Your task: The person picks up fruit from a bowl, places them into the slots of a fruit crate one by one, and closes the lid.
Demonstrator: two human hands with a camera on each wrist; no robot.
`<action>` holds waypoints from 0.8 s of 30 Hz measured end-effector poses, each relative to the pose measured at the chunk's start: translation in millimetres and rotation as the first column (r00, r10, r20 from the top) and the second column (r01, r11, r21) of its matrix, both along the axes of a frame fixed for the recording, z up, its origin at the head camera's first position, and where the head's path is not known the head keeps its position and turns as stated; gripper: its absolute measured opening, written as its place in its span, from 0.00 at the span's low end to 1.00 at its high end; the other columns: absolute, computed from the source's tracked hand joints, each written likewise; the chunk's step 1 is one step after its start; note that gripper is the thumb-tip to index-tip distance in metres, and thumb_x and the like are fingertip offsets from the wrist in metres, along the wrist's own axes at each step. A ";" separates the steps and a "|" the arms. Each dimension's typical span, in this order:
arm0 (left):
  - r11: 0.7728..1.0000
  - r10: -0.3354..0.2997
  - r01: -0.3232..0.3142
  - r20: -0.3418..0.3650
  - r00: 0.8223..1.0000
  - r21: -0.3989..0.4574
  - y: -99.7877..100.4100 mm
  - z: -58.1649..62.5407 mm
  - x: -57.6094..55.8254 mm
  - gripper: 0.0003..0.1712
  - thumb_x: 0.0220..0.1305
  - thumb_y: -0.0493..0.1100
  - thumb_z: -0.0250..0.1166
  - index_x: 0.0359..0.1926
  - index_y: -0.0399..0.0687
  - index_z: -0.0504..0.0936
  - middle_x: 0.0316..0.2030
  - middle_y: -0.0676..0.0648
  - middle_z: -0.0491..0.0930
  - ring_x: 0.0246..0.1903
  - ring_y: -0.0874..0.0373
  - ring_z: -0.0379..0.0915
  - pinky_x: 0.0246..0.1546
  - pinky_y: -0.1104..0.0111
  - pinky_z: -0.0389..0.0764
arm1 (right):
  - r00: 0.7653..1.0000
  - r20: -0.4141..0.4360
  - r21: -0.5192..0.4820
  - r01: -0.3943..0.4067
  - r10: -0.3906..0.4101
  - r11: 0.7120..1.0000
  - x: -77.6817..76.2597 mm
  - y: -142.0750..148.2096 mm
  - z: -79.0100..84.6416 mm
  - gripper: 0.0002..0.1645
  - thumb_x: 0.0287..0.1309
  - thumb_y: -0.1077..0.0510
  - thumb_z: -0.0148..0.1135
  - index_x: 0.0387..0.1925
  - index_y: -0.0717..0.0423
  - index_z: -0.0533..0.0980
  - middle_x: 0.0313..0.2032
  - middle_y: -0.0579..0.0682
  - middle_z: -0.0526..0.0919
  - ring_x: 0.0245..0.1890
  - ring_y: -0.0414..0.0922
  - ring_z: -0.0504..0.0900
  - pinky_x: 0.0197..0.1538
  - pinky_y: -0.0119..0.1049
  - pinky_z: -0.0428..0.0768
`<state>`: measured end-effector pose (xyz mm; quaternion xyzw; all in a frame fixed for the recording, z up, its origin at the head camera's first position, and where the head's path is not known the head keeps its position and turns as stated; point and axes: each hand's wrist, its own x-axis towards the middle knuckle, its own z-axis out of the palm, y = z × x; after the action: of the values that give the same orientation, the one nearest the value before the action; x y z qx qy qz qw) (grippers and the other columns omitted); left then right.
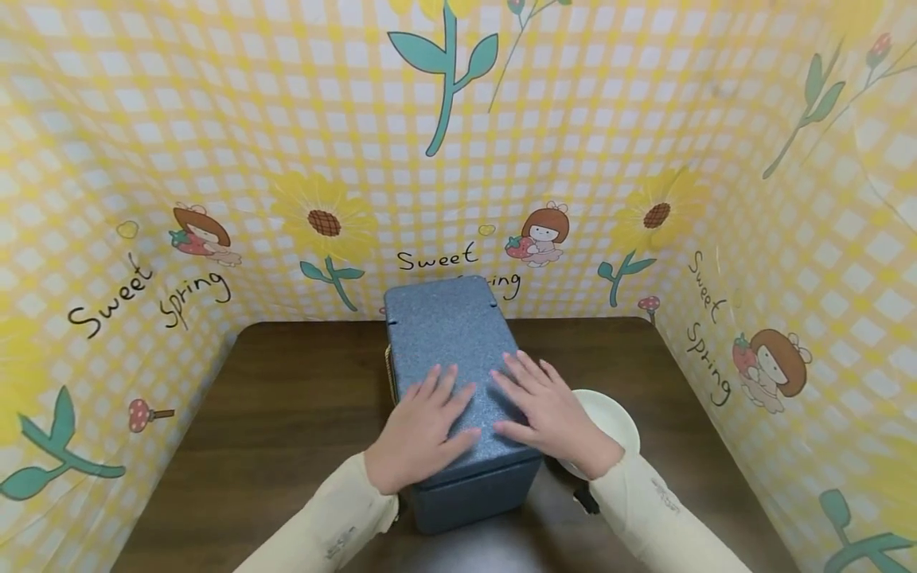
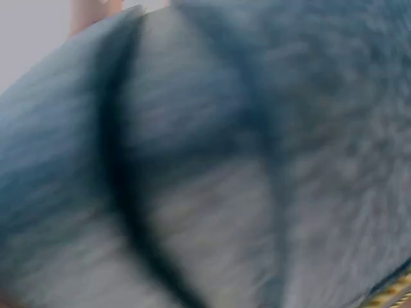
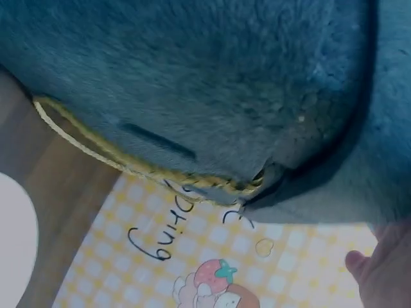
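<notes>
A blue-grey speckled foam box [image 1: 476, 503] stands on the table with its lid [image 1: 451, 330] on top. On the lid's left near part lies my left hand [image 1: 423, 434], fingers spread and fairly straight. My right hand [image 1: 550, 414] touches the lid's right edge with its fingers also spread. Neither hand grips anything. A gold braided cord [image 3: 154, 172] hangs along one side of the box in the right wrist view. The box's wall [image 2: 205, 212] fills the left wrist view, blurred, with dark seams across it.
A white plate [image 1: 622, 426] sits to the right of the box, partly hidden by my right hand. The dark wooden table [image 1: 301, 414] is enclosed by a yellow checked cloth [image 1: 609, 111] at the back and sides.
</notes>
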<state>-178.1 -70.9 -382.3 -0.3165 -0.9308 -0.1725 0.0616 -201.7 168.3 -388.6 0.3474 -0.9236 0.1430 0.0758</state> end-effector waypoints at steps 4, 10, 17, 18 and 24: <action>0.996 0.034 -0.025 0.103 0.994 -0.086 9.3 -6.6 0.6 0.39 0.69 0.65 0.45 0.70 0.45 0.64 0.70 0.34 0.55 0.70 0.35 0.43 0.64 0.40 0.51 | 0.992 0.109 0.102 -0.082 0.071 0.991 -4.9 -8.1 -3.8 0.42 0.66 0.33 0.43 0.70 0.57 0.62 0.71 0.59 0.57 0.72 0.57 0.51 0.66 0.64 0.50; 0.995 0.082 -0.075 0.130 0.988 -0.060 11.9 -19.9 6.0 0.39 0.65 0.65 0.51 0.69 0.48 0.66 0.70 0.35 0.56 0.70 0.37 0.45 0.64 0.38 0.47 | 0.979 0.192 0.085 -0.086 0.068 0.993 0.1 -9.8 -11.3 0.40 0.63 0.39 0.51 0.70 0.56 0.62 0.71 0.57 0.58 0.71 0.56 0.54 0.63 0.65 0.56; 0.995 0.087 -0.083 0.080 0.993 -0.053 11.9 -17.5 6.9 0.39 0.63 0.64 0.53 0.68 0.48 0.68 0.68 0.36 0.60 0.69 0.37 0.50 0.63 0.37 0.50 | 0.989 0.136 0.097 -0.074 0.060 0.993 2.8 -10.8 -10.1 0.41 0.62 0.38 0.51 0.70 0.56 0.62 0.70 0.57 0.60 0.70 0.56 0.56 0.63 0.64 0.59; 0.996 0.081 -0.077 0.073 0.994 -0.052 11.2 -15.9 6.3 0.39 0.63 0.64 0.54 0.68 0.47 0.68 0.68 0.35 0.60 0.69 0.36 0.50 0.62 0.36 0.50 | 0.989 0.134 0.098 -0.077 0.064 0.992 2.2 -11.4 -8.8 0.41 0.62 0.38 0.51 0.70 0.56 0.62 0.70 0.57 0.60 0.70 0.56 0.56 0.63 0.64 0.58; 0.998 0.051 -0.048 0.075 0.996 -0.039 4.4 -8.3 5.4 0.41 0.60 0.65 0.56 0.68 0.45 0.68 0.68 0.34 0.59 0.68 0.32 0.48 0.56 0.28 0.45 | 0.971 0.222 0.053 -0.098 0.084 0.994 -2.4 -12.2 0.4 0.41 0.60 0.40 0.54 0.70 0.55 0.62 0.72 0.58 0.55 0.72 0.57 0.51 0.65 0.64 0.52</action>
<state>-172.7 -66.5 -390.7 -0.2875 -0.9431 -0.1655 0.0249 -204.1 156.2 -388.2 0.3738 -0.9135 0.1544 -0.0444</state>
